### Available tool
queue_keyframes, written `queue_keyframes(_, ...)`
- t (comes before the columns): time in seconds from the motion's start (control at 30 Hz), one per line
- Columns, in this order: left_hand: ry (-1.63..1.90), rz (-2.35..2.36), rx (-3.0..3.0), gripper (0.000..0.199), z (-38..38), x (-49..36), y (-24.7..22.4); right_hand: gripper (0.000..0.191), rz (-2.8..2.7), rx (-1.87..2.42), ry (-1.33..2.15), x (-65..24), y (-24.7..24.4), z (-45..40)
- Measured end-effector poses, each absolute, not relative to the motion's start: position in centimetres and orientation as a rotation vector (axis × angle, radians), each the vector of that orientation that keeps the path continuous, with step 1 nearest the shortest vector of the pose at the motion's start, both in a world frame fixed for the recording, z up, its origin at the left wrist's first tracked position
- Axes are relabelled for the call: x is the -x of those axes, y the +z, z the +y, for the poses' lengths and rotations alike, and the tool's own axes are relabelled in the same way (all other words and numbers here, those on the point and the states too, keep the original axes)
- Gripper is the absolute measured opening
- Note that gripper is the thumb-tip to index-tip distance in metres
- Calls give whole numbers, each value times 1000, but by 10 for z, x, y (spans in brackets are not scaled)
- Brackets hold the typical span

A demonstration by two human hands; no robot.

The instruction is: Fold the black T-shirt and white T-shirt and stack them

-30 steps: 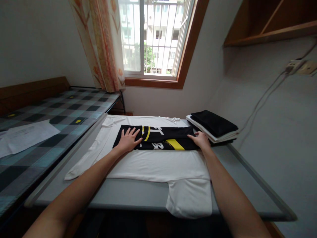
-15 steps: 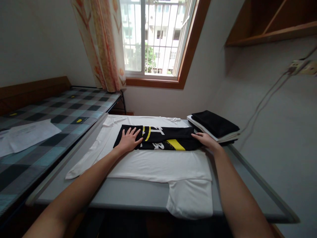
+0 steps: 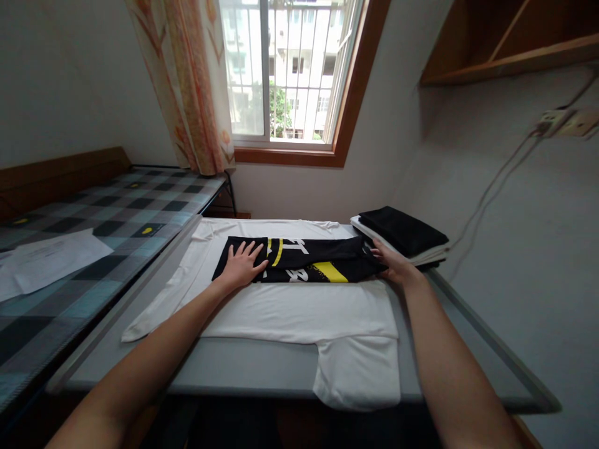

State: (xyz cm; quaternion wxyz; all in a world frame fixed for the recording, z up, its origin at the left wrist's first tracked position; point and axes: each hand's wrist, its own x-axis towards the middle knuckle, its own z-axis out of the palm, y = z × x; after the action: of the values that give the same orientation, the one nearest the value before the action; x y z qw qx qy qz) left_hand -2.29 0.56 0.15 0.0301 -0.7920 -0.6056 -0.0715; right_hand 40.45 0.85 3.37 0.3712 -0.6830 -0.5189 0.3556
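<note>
A black garment with yellow and white print lies folded into a long strip on a white shirt, which is spread over the grey table. My left hand rests flat on the strip's left part, fingers spread. At the strip's right end is my right hand, its fingers curled at the black cloth's edge, seemingly gripping it. One white sleeve hangs toward the table's front edge.
A stack of folded black and white clothes sits at the table's back right. On the left stands a bed with a checked cover and papers. Behind the table are a barred window and a curtain. A wooden shelf hangs upper right.
My right hand has shifted slightly right and its fingers have curled at the black garment's right end, which is now a little raised and rumpled. My left hand stays on the cloth.
</note>
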Motion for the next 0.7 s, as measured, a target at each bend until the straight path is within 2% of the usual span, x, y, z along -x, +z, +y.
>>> queue_keyframes(0.1,-208,-1878,2440,67,5,22,3,47,-1220,1742,1087,-402,37,4)
queue_keyframes(0.27,-209,-1880,2441,67,4,22,4,62,-1320,1657,1183,-398,48,-5)
queue_keyframes(0.4,-208,-1880,2438,67,4,22,4,40,-1315,1644,1284,-397,46,-5)
queue_keyframes(0.7,-205,-1880,2445,67,5,22,4,20,-1211,1645,1103,-377,58,-2)
